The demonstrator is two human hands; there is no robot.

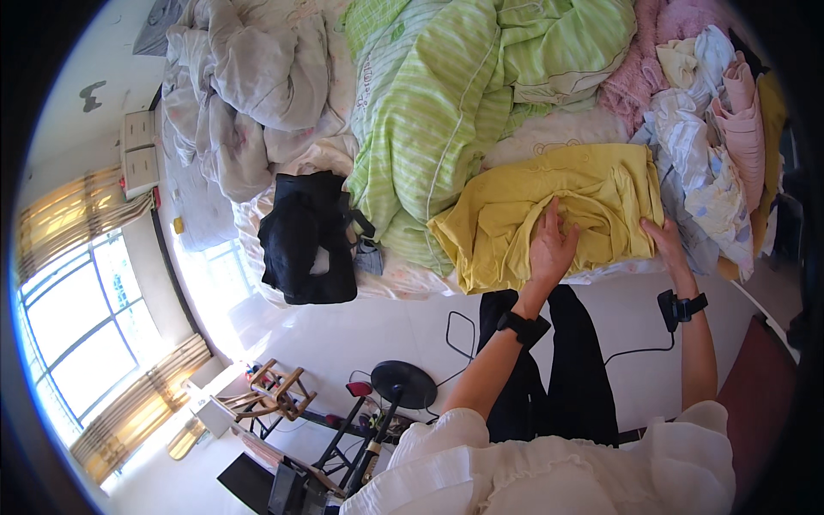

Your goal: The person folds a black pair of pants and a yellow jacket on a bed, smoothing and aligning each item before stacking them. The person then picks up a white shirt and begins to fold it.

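Observation:
A yellow garment lies partly folded at the near edge of the bed, its middle rumpled; its exact kind is hard to tell. My left hand rests on the middle of it with fingers stretched out over the creases. At the garment's right edge, my right hand grips the cloth, thumb on top and the other fingers partly hidden. Each wrist wears a black band.
Left of the garment lies a black bundle of clothing. Behind it spreads a green striped quilt, with a grey-white quilt further left. A heap of clothes sits at the right. A wooden chair stands on the floor.

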